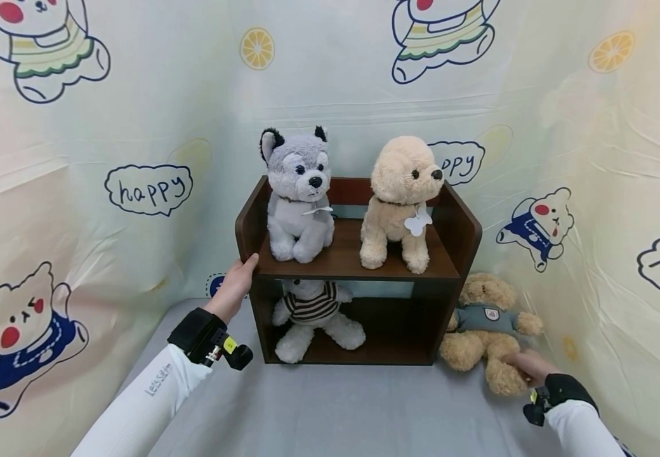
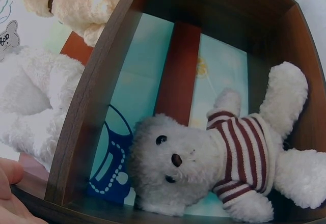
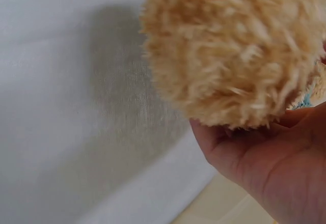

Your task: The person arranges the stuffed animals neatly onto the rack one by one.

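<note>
My left hand grips the left side panel of a dark brown two-tier shelf, thumb on its front edge just below the upper board. At the right, my right hand holds a leg of a tan teddy bear in a blue-grey shirt. The teddy sits on the table against the shelf's right side, and its foot fills much of the right wrist view. A grey husky plush and a cream dog plush sit on the upper tier. On the lower tier is a white bear plush in a striped shirt.
The shelf stands on a grey-covered table. Behind and on both sides hangs a pale curtain printed with cartoon bears and the word "happy". The cream dog wears a white bone-shaped tag.
</note>
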Demonstrator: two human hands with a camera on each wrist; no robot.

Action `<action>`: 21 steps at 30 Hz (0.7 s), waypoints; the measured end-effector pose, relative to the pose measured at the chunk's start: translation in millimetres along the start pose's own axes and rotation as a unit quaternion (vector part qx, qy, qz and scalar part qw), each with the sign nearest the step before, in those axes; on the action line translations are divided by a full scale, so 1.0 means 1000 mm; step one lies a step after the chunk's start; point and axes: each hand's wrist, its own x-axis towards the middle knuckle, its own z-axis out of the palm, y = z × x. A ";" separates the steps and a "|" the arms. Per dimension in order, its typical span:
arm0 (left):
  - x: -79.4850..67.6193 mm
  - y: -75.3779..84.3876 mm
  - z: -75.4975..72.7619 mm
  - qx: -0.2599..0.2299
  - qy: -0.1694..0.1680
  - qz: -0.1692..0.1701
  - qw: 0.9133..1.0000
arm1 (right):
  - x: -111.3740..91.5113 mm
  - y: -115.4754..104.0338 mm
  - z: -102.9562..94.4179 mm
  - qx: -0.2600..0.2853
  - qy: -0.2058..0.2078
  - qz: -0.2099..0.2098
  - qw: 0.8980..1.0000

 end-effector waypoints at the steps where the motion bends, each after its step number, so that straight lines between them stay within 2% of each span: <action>1: 0.000 0.000 0.000 0.000 0.000 0.000 1.000 | 0.000 0.001 0.000 0.001 -0.005 0.002 1.000; 8: 0.001 -0.001 -0.001 -0.005 -0.004 0.008 1.000 | 0.003 0.007 -0.001 -0.037 -0.051 0.002 0.998; 18: 0.001 0.000 -0.002 0.000 -0.005 0.003 1.000 | -0.004 0.005 -0.003 -0.076 -0.068 0.024 0.995; 21: 0.001 0.000 -0.002 0.001 -0.005 0.003 1.000 | -0.005 0.004 -0.003 -0.112 -0.076 0.035 0.990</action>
